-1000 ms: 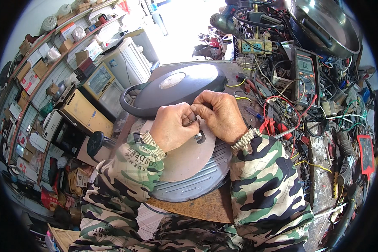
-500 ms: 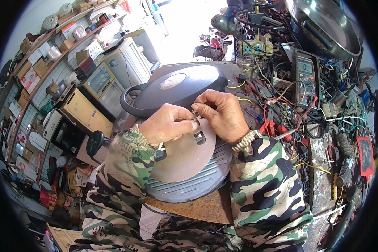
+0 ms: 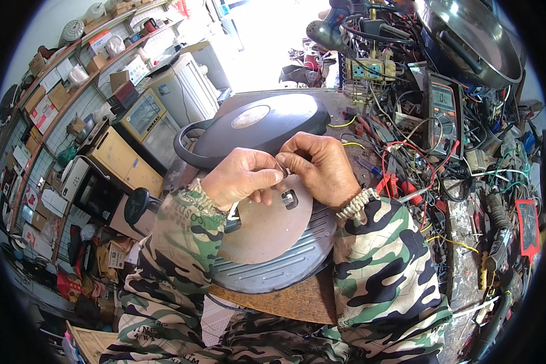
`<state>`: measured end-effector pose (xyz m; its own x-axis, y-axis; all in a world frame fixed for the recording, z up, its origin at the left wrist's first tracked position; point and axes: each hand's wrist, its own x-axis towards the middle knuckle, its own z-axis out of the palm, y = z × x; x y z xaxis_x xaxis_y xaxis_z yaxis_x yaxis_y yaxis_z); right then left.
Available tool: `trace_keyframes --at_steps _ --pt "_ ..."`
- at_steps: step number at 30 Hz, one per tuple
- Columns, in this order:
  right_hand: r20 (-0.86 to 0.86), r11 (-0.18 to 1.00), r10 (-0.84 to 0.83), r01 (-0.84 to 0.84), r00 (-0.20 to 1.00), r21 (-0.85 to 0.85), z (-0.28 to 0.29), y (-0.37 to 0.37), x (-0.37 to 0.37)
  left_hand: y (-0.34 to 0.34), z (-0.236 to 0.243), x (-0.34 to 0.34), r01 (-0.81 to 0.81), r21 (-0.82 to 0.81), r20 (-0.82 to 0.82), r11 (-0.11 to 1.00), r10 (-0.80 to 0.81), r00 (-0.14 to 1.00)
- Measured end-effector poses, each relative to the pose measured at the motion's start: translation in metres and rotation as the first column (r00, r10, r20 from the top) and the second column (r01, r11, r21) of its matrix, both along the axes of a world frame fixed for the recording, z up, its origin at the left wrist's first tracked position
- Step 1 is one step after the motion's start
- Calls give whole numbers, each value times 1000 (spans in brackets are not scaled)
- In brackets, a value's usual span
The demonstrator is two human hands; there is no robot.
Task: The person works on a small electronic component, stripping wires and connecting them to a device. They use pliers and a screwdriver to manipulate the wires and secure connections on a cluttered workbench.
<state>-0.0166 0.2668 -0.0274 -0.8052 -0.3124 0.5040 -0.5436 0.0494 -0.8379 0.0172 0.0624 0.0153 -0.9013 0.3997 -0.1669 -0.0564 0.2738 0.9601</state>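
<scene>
My left hand (image 3: 242, 175) and my right hand (image 3: 321, 170) meet above a flat, round tan plate (image 3: 261, 236). Thumb and forefinger of each are pinched together on a small, thin, dark wire-like piece (image 3: 283, 170); most of it is hidden by the fingertips. The plate has rectangular cut-outs, one of them below my right fingers. Under it lies a round grey ribbed pan-like part (image 3: 273, 276) of an appliance. Just beyond my hands rests a dark rounded lid (image 3: 255, 130) with a loop handle and a silvery oval on top.
Loose wires, tools and a multimeter (image 3: 444, 112) crowd the bench's right side, with a metal pan (image 3: 473, 39) behind. A screwdriver (image 3: 415, 194) lies among red leads. Shelves (image 3: 54, 109) and boxy appliances stand left. The wooden bench edge (image 3: 309, 303) shows in front.
My left fingers have shifted slightly, with the lower ones now curled further down over the plate. Both hands keep their pinch at nearly the same place.
</scene>
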Motion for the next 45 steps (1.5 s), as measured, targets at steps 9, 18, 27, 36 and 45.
trace_keyframes --at_steps 9,18,27,36,45 --pt "-78 989 -134 138 988 48 1 -4 2 17 0 19 -202 -172 -247 964 157 956" --pt "-52 987 -129 133 990 88 3 -5 3 14 -9 19 -306 -546 -838 780 -509 197" --pt "-27 996 -93 92 995 -16 0 3 -2 20 3 11 -98 -88 -162 991 83 983" --pt "-82 998 -70 70 994 -3 13 -1 9 23 -13 11 -304 -401 -792 864 -161 588" --pt "-145 982 144 -124 979 140 42 -2 34 15 -18 17 -288 -122 -594 950 162 788"
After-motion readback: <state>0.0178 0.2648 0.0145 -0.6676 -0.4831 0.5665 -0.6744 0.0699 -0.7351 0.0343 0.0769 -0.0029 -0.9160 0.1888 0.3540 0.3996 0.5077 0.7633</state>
